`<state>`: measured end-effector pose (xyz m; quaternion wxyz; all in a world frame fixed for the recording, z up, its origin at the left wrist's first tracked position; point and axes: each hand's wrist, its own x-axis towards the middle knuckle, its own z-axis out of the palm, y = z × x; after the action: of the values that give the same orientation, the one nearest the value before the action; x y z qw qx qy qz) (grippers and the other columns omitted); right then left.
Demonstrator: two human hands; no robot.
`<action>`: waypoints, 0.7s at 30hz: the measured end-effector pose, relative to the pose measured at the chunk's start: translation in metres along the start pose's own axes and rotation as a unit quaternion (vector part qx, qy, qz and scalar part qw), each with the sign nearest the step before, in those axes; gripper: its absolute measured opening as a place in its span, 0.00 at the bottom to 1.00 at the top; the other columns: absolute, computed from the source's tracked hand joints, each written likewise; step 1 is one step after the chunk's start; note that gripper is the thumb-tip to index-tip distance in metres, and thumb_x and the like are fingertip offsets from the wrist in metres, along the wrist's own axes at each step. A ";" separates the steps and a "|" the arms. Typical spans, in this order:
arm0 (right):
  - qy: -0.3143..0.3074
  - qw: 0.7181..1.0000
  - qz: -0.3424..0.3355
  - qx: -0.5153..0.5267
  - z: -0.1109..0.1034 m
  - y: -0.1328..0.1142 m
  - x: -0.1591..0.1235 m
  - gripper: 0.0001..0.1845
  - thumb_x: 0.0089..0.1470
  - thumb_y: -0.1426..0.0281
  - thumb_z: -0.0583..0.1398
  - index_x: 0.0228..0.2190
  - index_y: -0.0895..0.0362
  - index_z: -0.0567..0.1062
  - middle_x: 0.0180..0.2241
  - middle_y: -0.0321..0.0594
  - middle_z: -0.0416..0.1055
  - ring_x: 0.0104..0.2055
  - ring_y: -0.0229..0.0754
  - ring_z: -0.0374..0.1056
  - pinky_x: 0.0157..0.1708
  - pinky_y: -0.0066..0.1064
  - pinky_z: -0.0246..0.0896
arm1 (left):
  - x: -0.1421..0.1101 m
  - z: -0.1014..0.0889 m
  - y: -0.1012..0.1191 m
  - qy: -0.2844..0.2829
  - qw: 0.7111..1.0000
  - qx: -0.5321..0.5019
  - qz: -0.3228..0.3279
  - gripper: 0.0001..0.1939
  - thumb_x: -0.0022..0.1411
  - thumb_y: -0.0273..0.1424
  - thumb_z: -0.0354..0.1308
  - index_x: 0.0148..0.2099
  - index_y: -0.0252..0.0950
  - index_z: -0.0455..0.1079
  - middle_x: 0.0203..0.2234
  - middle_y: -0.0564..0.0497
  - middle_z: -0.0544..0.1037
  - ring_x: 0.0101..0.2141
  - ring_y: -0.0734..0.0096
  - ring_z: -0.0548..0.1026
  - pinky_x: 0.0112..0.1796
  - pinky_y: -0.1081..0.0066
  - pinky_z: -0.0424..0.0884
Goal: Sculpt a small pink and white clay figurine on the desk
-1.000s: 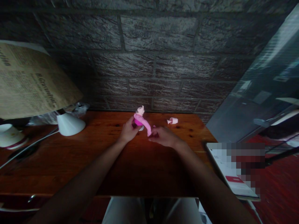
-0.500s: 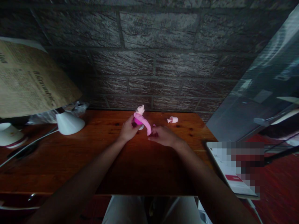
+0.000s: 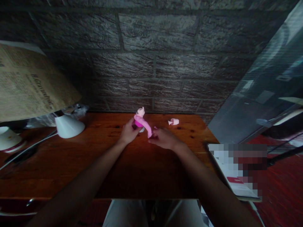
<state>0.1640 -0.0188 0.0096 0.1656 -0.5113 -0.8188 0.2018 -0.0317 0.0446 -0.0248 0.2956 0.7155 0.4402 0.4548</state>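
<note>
My left hand [image 3: 129, 132] is closed around the lower part of a small pink toy figure [image 3: 139, 120], holding it upright above the table. The figure has a pale pink top, a magenta middle and a whitish piece underneath. From its upper body a long, curved light-pink part [image 3: 147, 128] reaches down to the right. At the tip of that part, the fingers of my right hand [image 3: 163, 138] are pinched together. Their exact grip is dark and partly hidden. Behind and to the right, another small pink piece [image 3: 175, 121] lies on its side on the wood.
The wooden table [image 3: 99, 157] runs up to a grey brick wall [image 3: 153, 63]. On the left stand a lamp with a newsprint shade [image 3: 30, 85] and white base [image 3: 69, 126], plus a white cup [image 3: 9, 138]. A flat white item [image 3: 236, 186] lies at the right edge.
The view has shifted very slightly. Both hands and the pink toy figure keep almost the same pose relative to each other.
</note>
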 end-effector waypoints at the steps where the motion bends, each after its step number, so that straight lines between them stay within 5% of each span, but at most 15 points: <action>1: 0.002 1.000 -0.003 0.002 0.000 0.000 0.000 0.06 0.54 0.66 0.63 0.30 0.56 0.77 0.33 0.41 0.77 0.35 0.41 0.72 0.46 0.36 0.61 | 0.000 0.000 0.000 0.000 1.000 0.002 -0.002 0.22 0.53 0.32 0.62 0.51 0.34 0.69 0.41 0.43 0.80 0.40 0.62 0.78 0.44 0.61 0.72; 21: 0.009 1.000 -0.011 -0.015 -0.001 -0.003 0.000 0.06 0.56 0.67 0.61 0.33 0.55 0.79 0.32 0.40 0.77 0.37 0.42 0.72 0.51 0.38 0.60 | 0.000 -0.001 0.001 -0.009 1.000 -0.003 -0.003 0.22 0.53 0.33 0.61 0.51 0.35 0.69 0.39 0.44 0.80 0.35 0.64 0.78 0.36 0.65 0.74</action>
<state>0.1623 -0.0199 0.0121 0.1673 -0.5067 -0.8256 0.1833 -0.0319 0.0443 -0.0235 0.3028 0.7177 0.4381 0.4487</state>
